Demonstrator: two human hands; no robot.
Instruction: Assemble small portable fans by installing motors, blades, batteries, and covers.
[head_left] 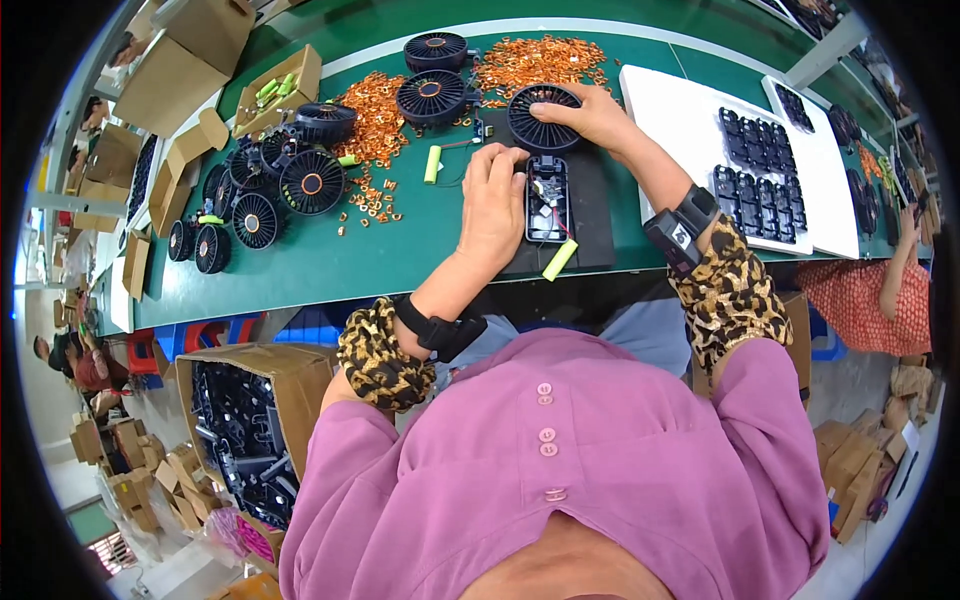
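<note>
A small black handheld fan lies on a dark mat [592,228] in front of me, its round slotted head [543,128] farther away and its open handle housing [546,222] nearer. My right hand [597,118] grips the fan head, thumb on top and fingers around the far side. Along the housing's left edge, my left hand [490,205] is closed with bent fingers at its upper end; the fingertips are partly hidden. Wires and a small white part show inside the housing. A light green battery cell [560,259] hangs over its near end on a wire.
Copper-coloured small parts [375,115] lie heaped at the back. More fans [312,182] crowd the left, near a carton of green cells [280,90]. Another wired cell [433,164] lies left of my hand. A white board [680,130] bears black housings [757,140]. Another person [870,300] is at far right.
</note>
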